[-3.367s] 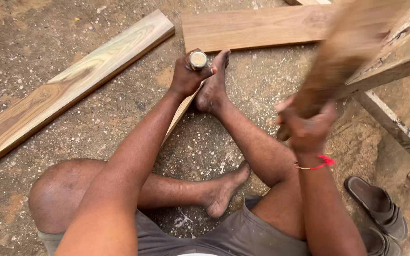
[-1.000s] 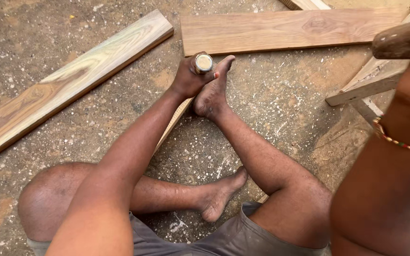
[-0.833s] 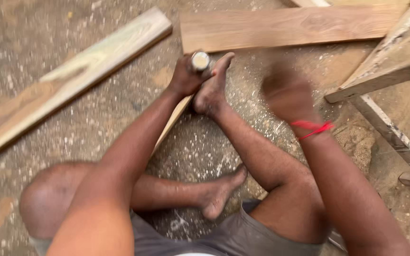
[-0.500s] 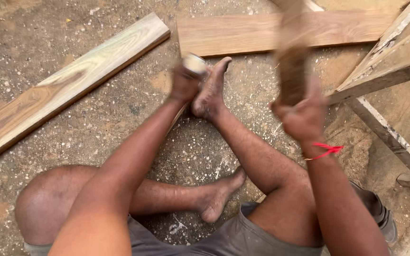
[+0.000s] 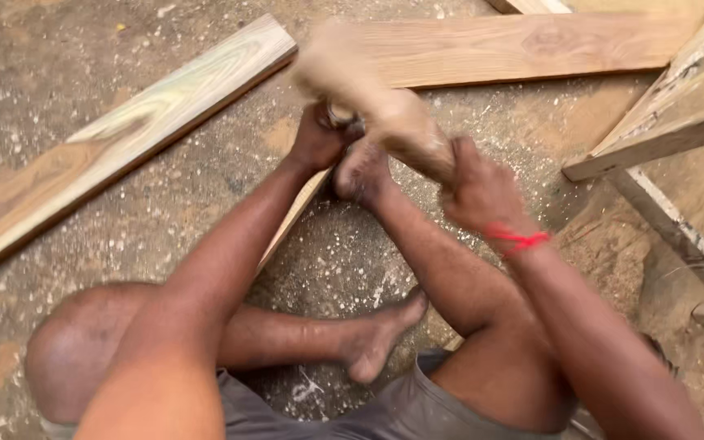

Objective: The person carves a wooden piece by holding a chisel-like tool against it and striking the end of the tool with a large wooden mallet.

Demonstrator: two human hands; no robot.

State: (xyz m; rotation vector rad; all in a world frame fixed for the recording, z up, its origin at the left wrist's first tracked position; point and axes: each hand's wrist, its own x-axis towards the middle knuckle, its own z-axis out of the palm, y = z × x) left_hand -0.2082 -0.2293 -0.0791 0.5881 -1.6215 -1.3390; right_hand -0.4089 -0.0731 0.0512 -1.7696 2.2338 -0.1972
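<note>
Right hand swings blurred wooden mallet onto left hand's chisel.

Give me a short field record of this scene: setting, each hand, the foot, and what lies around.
Setting: person seated on gritty ground scattered with wood chips
Left hand: gripped round a chisel handle, held upright on a narrow wood strip
Right hand: gripping a wooden mallet, motion-blurred over the chisel
Right foot: pressed on the strip beside the left hand
Wrist: red string on the right
Around: pale plank at left, brown plank at top, wooden frame at right

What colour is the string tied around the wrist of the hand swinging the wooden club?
Red: a thin red string on the right wrist, clearest in the head view.
</note>
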